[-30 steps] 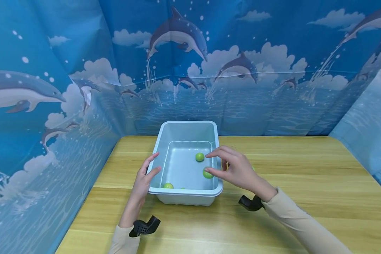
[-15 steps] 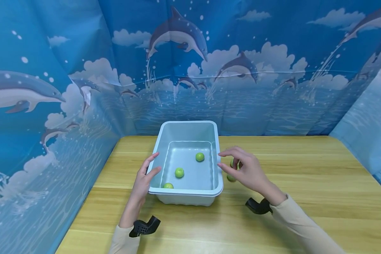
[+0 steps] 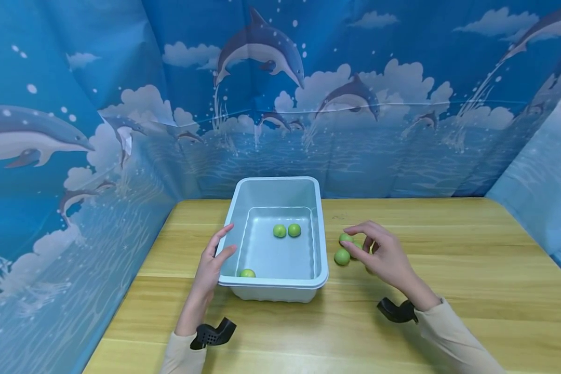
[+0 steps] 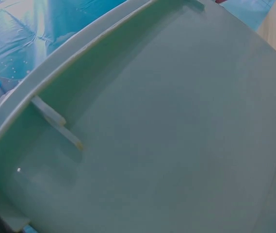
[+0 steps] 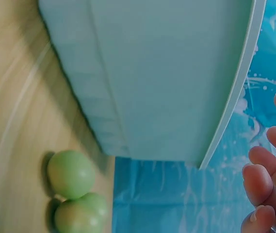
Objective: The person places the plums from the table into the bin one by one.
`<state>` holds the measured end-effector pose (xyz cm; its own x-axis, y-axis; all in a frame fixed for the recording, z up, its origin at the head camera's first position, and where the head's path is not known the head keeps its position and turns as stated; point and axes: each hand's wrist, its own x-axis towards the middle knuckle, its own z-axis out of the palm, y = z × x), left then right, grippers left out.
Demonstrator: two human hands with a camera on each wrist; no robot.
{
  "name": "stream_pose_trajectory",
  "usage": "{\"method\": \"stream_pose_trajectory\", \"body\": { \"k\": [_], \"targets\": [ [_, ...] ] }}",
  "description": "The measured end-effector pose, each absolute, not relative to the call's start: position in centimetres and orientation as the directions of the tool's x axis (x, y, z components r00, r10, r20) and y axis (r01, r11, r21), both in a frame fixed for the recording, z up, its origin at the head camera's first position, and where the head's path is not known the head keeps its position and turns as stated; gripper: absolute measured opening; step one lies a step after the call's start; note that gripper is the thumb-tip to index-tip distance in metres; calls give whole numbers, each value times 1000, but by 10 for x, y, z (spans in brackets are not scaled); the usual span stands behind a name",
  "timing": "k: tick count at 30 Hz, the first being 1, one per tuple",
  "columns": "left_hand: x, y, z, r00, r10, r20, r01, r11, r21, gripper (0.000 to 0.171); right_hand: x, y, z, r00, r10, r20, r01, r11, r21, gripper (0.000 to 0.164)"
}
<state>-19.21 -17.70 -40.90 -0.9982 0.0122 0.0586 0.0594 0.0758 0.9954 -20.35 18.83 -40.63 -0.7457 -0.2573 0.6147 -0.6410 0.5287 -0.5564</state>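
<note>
A light-blue plastic bin (image 3: 280, 259) stands on the wooden table. My left hand (image 3: 209, 267) grips its left rim, thumb over the inside. Two small round green fruits lie side by side toward the back of the bin floor, one left (image 3: 279, 230) and one right (image 3: 294, 230). Another green fruit (image 3: 248, 273) sits by the front wall. To the bin's right, my right hand (image 3: 384, 257) hovers over several more green fruits (image 3: 342, 257), fingers loosely bent, holding nothing. The right wrist view shows these fruits (image 5: 71, 174) on the table, apart from my fingers (image 5: 258, 184).
The wooden table (image 3: 467, 270) extends to the right of the bin. A blue dolphin-print sheet (image 3: 280, 145) hangs behind the table and along both sides. Each wrist carries a black camera mount (image 3: 213, 332).
My right hand has moved right, from over the bin to the fruits on the table. One fruit in the bin has rolled left, then back beside another. My left hand stays put.
</note>
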Motion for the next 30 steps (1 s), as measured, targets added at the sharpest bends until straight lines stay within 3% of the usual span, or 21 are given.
{"method": "stream_pose_trajectory", "body": {
  "k": [12,30],
  "targets": [
    [-192,-176,-408,-999,8,45,45,78,996,46,-201,214,-429,-817,-189,544,-524,638,-565,24],
    [-192,-176,-409,-999,5,47,47,82,996,45,-198,238,-457,-885,-203,418,-421,731,-536,32]
  ]
}}
